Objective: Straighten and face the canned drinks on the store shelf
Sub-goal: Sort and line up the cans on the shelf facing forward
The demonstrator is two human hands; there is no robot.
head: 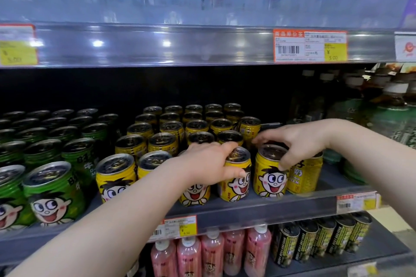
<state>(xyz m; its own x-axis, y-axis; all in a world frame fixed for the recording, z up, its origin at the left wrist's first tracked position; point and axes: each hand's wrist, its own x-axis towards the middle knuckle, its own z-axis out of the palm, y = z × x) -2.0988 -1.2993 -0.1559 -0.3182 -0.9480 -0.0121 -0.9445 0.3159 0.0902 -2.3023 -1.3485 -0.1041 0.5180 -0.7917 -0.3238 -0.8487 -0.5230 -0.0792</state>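
Am gripping front-row yellow cans on shelf [258, 206]: L hand [206, 162] fingers clamped on one can [236, 183], R hand [292, 141] on neighbour can [271, 175], turning faces fwd.

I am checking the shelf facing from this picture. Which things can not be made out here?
Head view only:
- Front yellow can behind the left hand: forearm covers its upper part.
- Rightmost yellow can: right hand and the neighbouring can hide its face side.
- Price tags: small print blurred.
- Green cans: row cut off by left edge.
- Rear of the shelf: too dark.
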